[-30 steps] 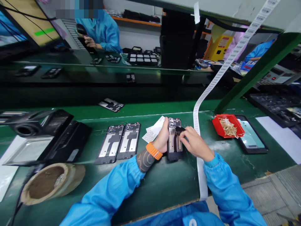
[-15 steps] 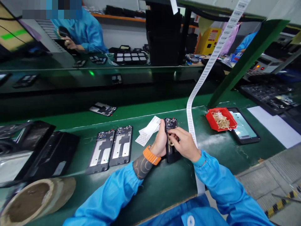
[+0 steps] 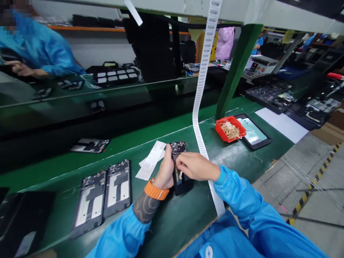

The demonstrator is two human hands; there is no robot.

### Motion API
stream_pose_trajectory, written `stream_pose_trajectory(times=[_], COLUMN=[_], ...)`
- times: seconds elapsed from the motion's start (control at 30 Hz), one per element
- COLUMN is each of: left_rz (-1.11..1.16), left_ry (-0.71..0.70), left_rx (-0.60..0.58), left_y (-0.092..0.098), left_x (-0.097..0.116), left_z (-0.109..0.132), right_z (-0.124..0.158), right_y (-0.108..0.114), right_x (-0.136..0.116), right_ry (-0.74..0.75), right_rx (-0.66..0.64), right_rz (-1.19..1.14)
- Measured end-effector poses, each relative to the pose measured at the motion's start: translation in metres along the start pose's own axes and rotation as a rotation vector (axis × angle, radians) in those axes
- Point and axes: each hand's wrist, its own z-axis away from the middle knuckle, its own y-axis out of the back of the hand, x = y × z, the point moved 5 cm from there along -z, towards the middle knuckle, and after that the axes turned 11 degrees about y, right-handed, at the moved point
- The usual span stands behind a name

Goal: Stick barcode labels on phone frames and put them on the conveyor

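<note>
My left hand (image 3: 164, 171), with an orange watch band at its wrist, grips an opened phone (image 3: 183, 187) by its left side. Small circuit parts show at the phone's top end. Over the phone's middle, my right hand (image 3: 195, 166) is closed in a pinch; what its fingertips hold is hidden. Just below those fingers a short tan strip (image 3: 180, 175) shows against the phone. Two white label sheets (image 3: 151, 163) lie left of my left hand. Farther left, two opened phones (image 3: 91, 200) (image 3: 118, 188) rest side by side on the green bench.
A long barcode label strip (image 3: 199, 104) hangs down past my right forearm. A red bin (image 3: 228, 129) of tan strips overlaps a black tablet-like device (image 3: 254, 132). Another opened phone (image 3: 90, 145) lies farther back. A green post (image 3: 238, 71) rises behind the bin. Across the bench sits a co-worker in blue (image 3: 51, 50).
The view has swung to the right, so the bench things sit farther left. My right hand has turned flatter over the phone, still pinching. My left hand keeps its hold.
</note>
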Motion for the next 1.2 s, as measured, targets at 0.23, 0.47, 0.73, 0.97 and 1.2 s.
stream_pose_trajectory(times=[0.23,0.47,0.73,0.97,1.2], left_rz=[-0.046,-0.195,-0.204,-0.191,-0.165], left_ry=[0.096,0.443,0.445,0.442,0.453], left_rx=[-0.066,-0.294,-0.282,-0.294,-0.279], left_y=[-0.001,-0.019,-0.016,-0.015,-0.014], left_x=[0.013,-0.039,-0.042,-0.045,-0.046], left_z=[0.005,-0.029,-0.032,-0.035,-0.037], right_z=[0.088,0.132,0.138,0.149,0.133], right_y=[0.152,0.154,0.160,0.171,0.054], right_x=[0.100,0.185,0.190,0.164,0.059], right_ry=[-0.500,-0.757,-0.758,-0.710,-0.298], right_rx=[0.518,0.143,0.283,0.447,0.406], right_rz=[0.533,0.950,0.898,0.934,0.457])
